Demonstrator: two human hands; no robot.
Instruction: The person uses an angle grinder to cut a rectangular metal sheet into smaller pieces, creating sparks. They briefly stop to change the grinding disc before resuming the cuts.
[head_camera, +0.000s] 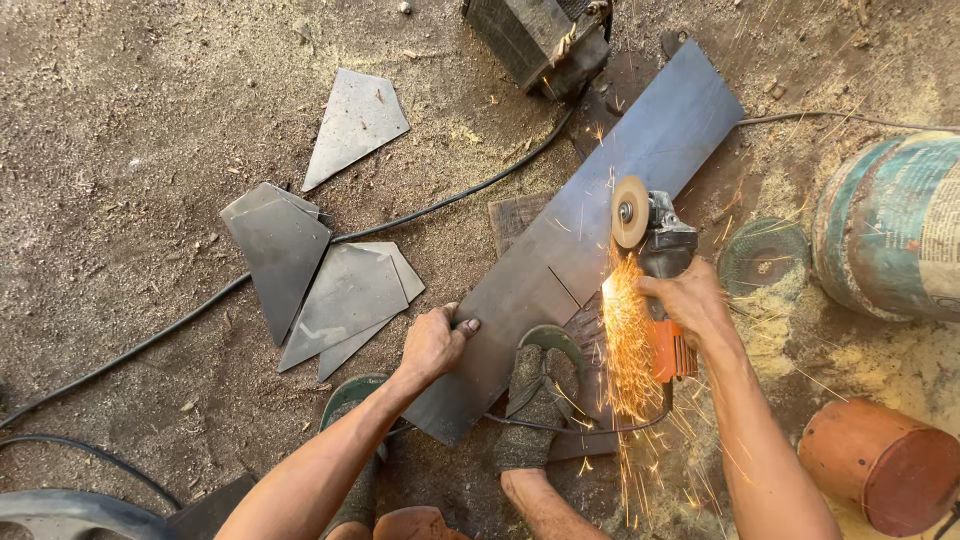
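My right hand (690, 300) is gripping the grinder (655, 275), whose disc (629, 212) is cutting the steel sheet (580, 240) lying on the dirt floor (130, 150); sparks (628, 340) are hiding the cut. My left hand (432, 342) is clamping the sheet's edge, its fingers tucked underneath.

Long flat steel sheet (590, 230): lies diagonally across frame centre, on the dirt ground (120, 120). Left hand (432, 342): on the sheet's lower left edge. Orange-bodied angle grinder (655, 270): at the sheet's right edge, under the right hand (690, 300). Cut triangular steel offcuts (320, 280): left of the sheet. Black cable (200, 310): runs beneath the offcuts. Weathered metal drum (885, 225): far right.
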